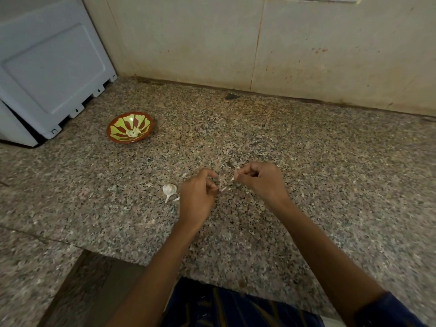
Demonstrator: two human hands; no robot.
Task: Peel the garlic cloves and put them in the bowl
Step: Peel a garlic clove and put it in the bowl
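Peeling step underway: left hand pinched papery skin, right hand gripped clove (mostly hidden). Next: bowl drop, judged.

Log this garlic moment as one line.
left hand: pinching skin | right hand: pinching clove | garlic bulb: on counter | bowl: holds peeled cloves

1. You have one view only, the head camera, worn on your head and looking forward and down over the granite counter.
2. It faces the tiled wall at 12 o'clock; the counter's near edge lies at 6 o'clock.
3. It sits close: your left hand and right hand fall near mid-frame, forearms entering from 6 and 5 o'clock.
4. The wide lens bends the edges; the bowl sits toward 10 o'clock.
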